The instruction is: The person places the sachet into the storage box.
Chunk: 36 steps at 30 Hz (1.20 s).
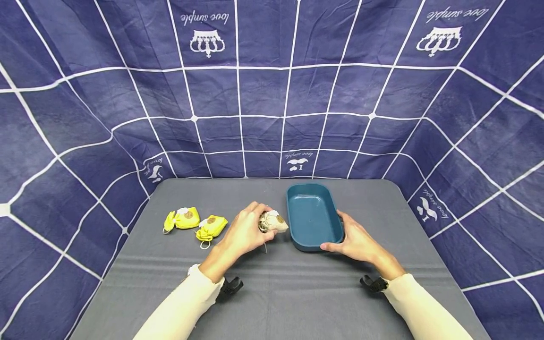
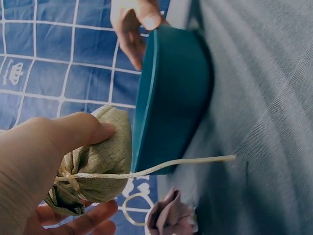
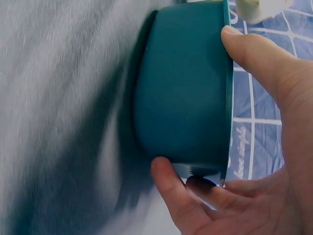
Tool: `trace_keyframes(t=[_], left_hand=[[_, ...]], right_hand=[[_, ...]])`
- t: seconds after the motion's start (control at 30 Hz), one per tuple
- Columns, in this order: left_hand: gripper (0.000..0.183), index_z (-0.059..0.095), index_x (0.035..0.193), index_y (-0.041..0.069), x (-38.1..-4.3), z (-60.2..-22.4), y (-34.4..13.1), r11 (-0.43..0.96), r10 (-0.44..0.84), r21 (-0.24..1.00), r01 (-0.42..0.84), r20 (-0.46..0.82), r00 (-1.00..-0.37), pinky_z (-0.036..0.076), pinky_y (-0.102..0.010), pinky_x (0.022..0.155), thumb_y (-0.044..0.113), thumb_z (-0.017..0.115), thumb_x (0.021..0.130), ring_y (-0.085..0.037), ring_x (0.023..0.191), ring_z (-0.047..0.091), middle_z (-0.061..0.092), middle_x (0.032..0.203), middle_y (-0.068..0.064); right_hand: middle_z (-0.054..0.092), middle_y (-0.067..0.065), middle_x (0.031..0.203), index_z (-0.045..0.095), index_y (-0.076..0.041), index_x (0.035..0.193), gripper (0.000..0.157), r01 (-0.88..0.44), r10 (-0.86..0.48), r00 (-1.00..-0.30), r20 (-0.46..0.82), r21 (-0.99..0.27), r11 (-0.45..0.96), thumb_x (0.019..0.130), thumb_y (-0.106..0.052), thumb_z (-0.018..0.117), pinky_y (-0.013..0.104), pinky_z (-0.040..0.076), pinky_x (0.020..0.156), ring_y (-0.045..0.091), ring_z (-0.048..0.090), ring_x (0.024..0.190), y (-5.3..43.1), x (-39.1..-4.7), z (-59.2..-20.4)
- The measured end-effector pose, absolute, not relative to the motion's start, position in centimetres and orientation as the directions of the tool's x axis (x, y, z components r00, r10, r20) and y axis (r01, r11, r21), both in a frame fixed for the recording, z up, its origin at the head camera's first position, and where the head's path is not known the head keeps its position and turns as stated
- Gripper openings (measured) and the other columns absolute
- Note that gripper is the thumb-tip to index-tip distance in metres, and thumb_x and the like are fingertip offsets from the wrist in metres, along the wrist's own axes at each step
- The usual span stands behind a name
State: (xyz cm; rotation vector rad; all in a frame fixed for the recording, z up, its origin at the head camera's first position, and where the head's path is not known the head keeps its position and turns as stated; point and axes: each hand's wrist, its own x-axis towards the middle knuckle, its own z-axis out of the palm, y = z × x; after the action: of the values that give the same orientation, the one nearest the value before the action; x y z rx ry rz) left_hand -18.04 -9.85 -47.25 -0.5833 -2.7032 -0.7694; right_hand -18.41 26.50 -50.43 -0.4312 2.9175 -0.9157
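Beige cloth pouch point(image 1: 275, 222), finger-pinched in left hand point(image 1: 243, 231), just one; one teal rectangular tub point(image 1: 312, 217), finger-gripped by right hand point(image 1: 358, 242); two yellow cloth pouches point(image 1: 188, 219)!

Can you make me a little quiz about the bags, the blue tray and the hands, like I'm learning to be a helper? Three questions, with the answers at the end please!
1. How many yellow pouches show in the head view?
2. Which hand grips the blue tray: a) the left, or b) the right?
3. True or false: the beige pouch is lying inside the tray.

Key: 1. Two. 2. b, the right hand. 3. False; the left hand holds it outside the tray.
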Motion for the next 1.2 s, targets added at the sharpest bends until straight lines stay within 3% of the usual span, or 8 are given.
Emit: trace_keyframes(t=[0.23, 0.53, 0.87, 0.97, 1.1, 1.2], left_hand=[[0.053, 0.08, 0.13, 0.013, -18.8, -46.6, -10.4, 0.754, 0.252, 0.493, 0.434, 0.393, -0.884, 0.065, -0.044, 0.09, 0.026, 0.102, 0.084, -0.025, 0.099, 0.076, 0.077, 0.114, -0.005], [0.056, 0.079, 0.135, 0.012, -19.6, -45.7, -10.4, 0.725, 0.228, 0.538, 0.431, 0.402, -0.887, 0.064, -0.047, 0.091, 0.028, 0.103, 0.087, -0.03, 0.104, 0.076, 0.077, 0.122, -0.01], [0.056, 0.08, 0.134, 0.011, -20.5, -45.2, -9.9, 0.697, 0.228, 0.558, 0.451, 0.423, -0.877, 0.063, -0.045, 0.09, 0.03, 0.103, 0.087, -0.03, 0.103, 0.075, 0.078, 0.121, -0.011], [0.056, 0.081, 0.134, 0.01, -21.0, -45.0, -9.6, 0.692, 0.229, 0.561, 0.454, 0.425, -0.876, 0.063, -0.045, 0.09, 0.031, 0.103, 0.088, -0.03, 0.103, 0.076, 0.078, 0.12, -0.011], [0.056, 0.081, 0.135, 0.009, -21.7, -44.6, -9.1, 0.685, 0.24, 0.562, 0.465, 0.428, -0.871, 0.063, -0.045, 0.092, 0.032, 0.103, 0.089, -0.03, 0.105, 0.076, 0.078, 0.12, -0.011], [0.057, 0.08, 0.136, 0.008, -22.2, -44.4, -8.6, 0.678, 0.255, 0.558, 0.479, 0.432, -0.865, 0.064, -0.047, 0.094, 0.032, 0.102, 0.09, -0.032, 0.108, 0.076, 0.079, 0.122, -0.013]], right_hand=[[0.048, 0.04, 0.174, 0.031, 0.009, 0.178, 0.138, -0.269, -0.306, -0.951, 0.032, -0.569, 0.777, 0.082, -0.061, 0.102, 0.073, 0.047, 0.13, 0.056, 0.056, 0.159, 24.6, -18.2, -50.7], [0.053, 0.036, 0.17, 0.03, 0.009, 0.177, 0.139, -0.253, -0.293, -0.956, 0.02, -0.563, 0.787, 0.083, -0.067, 0.099, 0.068, 0.051, 0.128, 0.052, 0.06, 0.155, 21.8, -17.5, -50.7], [0.051, 0.036, 0.173, 0.029, 0.007, 0.179, 0.139, -0.268, -0.318, -0.948, 0.011, -0.567, 0.779, 0.085, -0.068, 0.098, 0.068, 0.051, 0.129, 0.05, 0.06, 0.156, 21.9, -17.5, -51.0], [0.054, 0.035, 0.17, 0.031, 0.007, 0.179, 0.138, -0.284, -0.332, -0.943, 0.017, -0.561, 0.778, 0.084, -0.067, 0.099, 0.066, 0.054, 0.125, 0.043, 0.067, 0.143, 22.1, -17.6, -51.1], [0.057, 0.032, 0.166, 0.031, 0.006, 0.179, 0.137, -0.276, -0.329, -0.944, 0.01, -0.569, 0.774, 0.085, -0.067, 0.099, 0.06, 0.058, 0.118, 0.025, 0.072, 0.113, 22.0, -17.6, -51.0], [0.057, 0.032, 0.166, 0.031, 0.005, 0.179, 0.137, -0.273, -0.328, -0.945, 0.008, -0.572, 0.773, 0.085, -0.067, 0.099, 0.058, 0.058, 0.116, 0.021, 0.071, 0.107, 21.9, -17.6, -50.9]])
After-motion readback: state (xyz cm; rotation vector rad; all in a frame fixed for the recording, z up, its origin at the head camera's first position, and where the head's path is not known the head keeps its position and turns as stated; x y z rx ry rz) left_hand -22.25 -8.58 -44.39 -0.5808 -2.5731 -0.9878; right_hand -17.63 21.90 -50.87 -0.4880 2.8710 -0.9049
